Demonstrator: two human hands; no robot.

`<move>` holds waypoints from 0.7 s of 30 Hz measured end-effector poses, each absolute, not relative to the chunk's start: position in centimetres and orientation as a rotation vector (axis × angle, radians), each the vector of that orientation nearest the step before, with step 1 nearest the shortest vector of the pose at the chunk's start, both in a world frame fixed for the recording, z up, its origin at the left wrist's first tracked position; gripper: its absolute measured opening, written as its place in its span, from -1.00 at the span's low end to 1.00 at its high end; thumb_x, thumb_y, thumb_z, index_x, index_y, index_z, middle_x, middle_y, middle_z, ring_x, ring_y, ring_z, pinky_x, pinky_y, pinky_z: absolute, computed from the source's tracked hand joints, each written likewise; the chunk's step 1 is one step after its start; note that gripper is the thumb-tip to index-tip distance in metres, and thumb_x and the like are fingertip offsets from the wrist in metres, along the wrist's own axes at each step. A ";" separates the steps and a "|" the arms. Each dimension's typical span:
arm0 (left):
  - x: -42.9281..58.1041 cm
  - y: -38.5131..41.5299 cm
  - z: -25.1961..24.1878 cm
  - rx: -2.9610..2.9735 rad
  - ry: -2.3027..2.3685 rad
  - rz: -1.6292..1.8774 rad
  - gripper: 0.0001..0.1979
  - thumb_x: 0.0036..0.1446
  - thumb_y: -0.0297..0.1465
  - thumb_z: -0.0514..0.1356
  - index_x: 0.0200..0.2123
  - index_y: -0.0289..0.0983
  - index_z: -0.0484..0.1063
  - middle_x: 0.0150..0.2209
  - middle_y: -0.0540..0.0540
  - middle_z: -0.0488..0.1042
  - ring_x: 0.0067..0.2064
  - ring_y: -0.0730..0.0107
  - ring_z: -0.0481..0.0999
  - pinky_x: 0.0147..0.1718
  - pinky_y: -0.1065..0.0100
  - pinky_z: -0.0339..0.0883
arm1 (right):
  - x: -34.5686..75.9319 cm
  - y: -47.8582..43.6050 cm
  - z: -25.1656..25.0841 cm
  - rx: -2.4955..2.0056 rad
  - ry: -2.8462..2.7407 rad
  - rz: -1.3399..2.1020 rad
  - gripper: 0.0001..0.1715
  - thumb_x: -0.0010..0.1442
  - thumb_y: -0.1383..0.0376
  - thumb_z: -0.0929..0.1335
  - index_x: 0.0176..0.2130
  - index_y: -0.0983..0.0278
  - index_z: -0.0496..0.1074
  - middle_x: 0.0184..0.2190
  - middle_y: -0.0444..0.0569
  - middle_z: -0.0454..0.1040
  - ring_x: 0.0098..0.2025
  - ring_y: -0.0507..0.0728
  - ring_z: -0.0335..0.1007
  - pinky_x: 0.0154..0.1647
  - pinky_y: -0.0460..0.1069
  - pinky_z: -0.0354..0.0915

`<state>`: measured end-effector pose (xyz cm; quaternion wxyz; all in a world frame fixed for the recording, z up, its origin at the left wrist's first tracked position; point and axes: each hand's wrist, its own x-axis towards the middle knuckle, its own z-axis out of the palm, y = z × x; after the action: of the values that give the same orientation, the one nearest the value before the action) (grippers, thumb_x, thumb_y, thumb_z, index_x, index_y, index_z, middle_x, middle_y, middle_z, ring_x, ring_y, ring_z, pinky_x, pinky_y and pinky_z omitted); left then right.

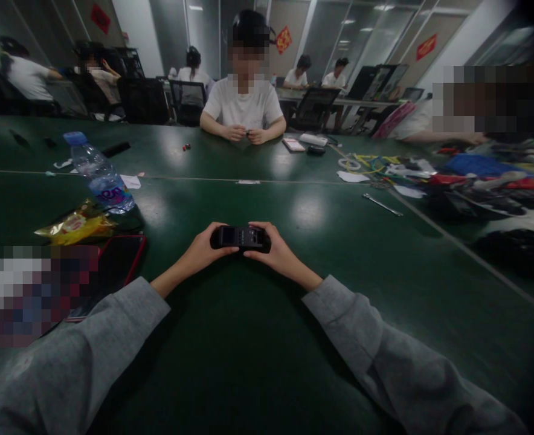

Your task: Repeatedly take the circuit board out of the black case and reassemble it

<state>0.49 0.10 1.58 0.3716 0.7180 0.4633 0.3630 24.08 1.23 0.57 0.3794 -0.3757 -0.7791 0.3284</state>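
Between both hands is a small black electronic device [241,237] with a dark square screen on its left part and small buttons or ports toward its right. My left hand [208,244] grips its left end, thumb along the near edge and fingers behind. Around the right end, my right hand [276,246] is closed in the same way. The device is held level, close over the green table [231,338]; whether it touches the surface I cannot tell. The fingertips behind it are partly hidden.
Left of my hands are a water bottle [101,175], a yellow snack packet [74,225] and a red-edged phone [122,260]. A wrench [382,205] lies to the right, before a pile of cables and tools [479,172]. A person [244,103] sits opposite; another is at right.
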 end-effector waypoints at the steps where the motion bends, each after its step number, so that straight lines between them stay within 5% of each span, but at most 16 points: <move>1: 0.5 0.2 1.4 1.850 1.175 0.935 -0.45 0.01 -0.22 0.33 0.05 -0.20 0.28 0.02 -0.17 0.42 0.05 0.12 0.44 0.03 0.06 0.31 | 24.1 1.3 0.5 -0.965 -1.992 0.804 -0.32 0.05 0.18 0.48 0.12 0.11 0.23 0.07 0.03 0.29 0.12 0.27 0.25 0.15 0.26 0.21; 5: 0.2 0.9 0.3 1.877 1.132 0.991 -0.32 -0.03 -0.32 0.36 0.15 -0.17 0.17 0.06 -0.18 0.40 0.11 0.10 0.40 0.09 0.02 0.26 | 24.1 1.5 0.2 -0.963 -1.979 0.733 -0.45 0.08 0.22 0.47 0.04 0.14 0.29 -0.01 0.01 0.36 0.05 0.26 0.32 0.10 0.25 0.25; 21: 0.1 0.5 1.2 1.900 1.233 0.872 -0.53 0.07 -0.26 0.29 0.04 -0.21 0.30 0.01 -0.12 0.43 0.05 0.17 0.45 0.04 0.06 0.34 | 25.7 3.6 -1.1 -1.241 -1.401 0.510 -0.47 0.04 0.06 0.45 -0.08 0.21 0.26 -0.18 -0.01 0.42 -0.19 0.17 0.41 -0.16 0.11 0.35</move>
<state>0.06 0.46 1.17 0.3497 0.7334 0.4759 0.3367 25.70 3.56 -1.05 0.5654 -0.5277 -0.5957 0.2170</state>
